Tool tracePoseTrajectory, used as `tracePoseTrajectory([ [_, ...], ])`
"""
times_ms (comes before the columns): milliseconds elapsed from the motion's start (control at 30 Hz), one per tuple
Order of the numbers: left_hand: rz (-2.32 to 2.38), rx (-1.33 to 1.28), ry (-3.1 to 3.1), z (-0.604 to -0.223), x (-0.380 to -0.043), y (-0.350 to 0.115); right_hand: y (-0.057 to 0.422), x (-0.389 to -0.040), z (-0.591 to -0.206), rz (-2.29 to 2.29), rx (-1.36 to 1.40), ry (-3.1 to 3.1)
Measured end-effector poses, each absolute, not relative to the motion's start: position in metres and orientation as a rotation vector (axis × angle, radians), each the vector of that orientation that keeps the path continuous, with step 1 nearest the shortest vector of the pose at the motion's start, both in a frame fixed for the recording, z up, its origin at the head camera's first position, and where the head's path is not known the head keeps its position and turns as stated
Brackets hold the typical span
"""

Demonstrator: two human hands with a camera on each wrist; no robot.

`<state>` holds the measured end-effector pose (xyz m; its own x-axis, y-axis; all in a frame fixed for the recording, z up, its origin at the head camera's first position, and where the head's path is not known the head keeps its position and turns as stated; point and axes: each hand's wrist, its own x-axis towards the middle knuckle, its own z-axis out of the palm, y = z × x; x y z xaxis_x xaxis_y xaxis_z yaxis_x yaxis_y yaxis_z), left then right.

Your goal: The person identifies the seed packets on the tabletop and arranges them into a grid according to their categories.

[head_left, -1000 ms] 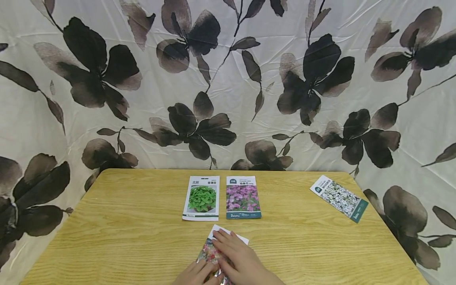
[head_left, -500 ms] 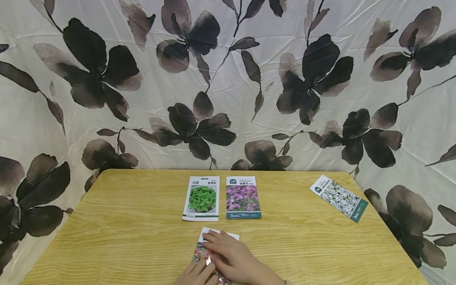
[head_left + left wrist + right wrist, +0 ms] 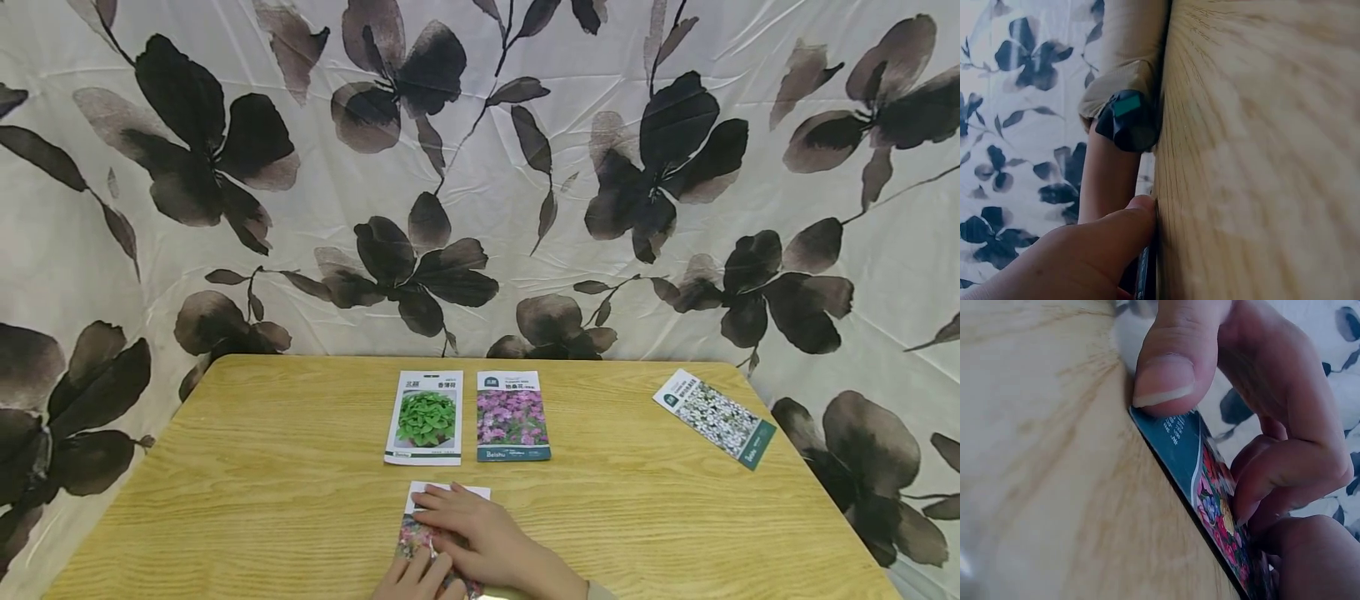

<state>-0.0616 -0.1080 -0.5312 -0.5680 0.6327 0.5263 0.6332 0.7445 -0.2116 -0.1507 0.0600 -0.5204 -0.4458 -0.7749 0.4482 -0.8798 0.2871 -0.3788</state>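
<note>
A seed packet (image 3: 412, 533) with a white top and a multicoloured flower picture lies flat near the front of the table. Across its upper part rests my right hand (image 3: 480, 533), fingers extended to the left over the white band. My left hand (image 3: 415, 578) touches the lower part with bent fingertips. In the right wrist view, the left thumb (image 3: 1175, 381) presses the corner of the packet's teal bottom band (image 3: 1169, 447), and the left fingers sit on the flower picture. The left wrist view shows my left hand (image 3: 1088, 250) low over the wood, a thin dark packet edge below its thumb.
Farther back lie a green-leaf seed packet (image 3: 425, 417) and a pink-flower packet (image 3: 513, 415), side by side and upright. A white-flower packet (image 3: 714, 418) lies slanted near the right edge of the wooden table (image 3: 225, 467). Behind hangs a floral cloth (image 3: 525, 208).
The packet under my hands has slid left and turned from slanted to nearly straight. My right hand has moved left with it; the left hand stays on its lower part.
</note>
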Motion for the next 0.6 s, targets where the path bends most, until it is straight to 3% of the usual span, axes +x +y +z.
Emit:
tracePoseTrajectory([
  [600, 0.009, -0.884, -2.446, -0.526, -0.060, -0.111, 0.046, -0.157, -0.518, 0.874, 1.608, -2.361],
])
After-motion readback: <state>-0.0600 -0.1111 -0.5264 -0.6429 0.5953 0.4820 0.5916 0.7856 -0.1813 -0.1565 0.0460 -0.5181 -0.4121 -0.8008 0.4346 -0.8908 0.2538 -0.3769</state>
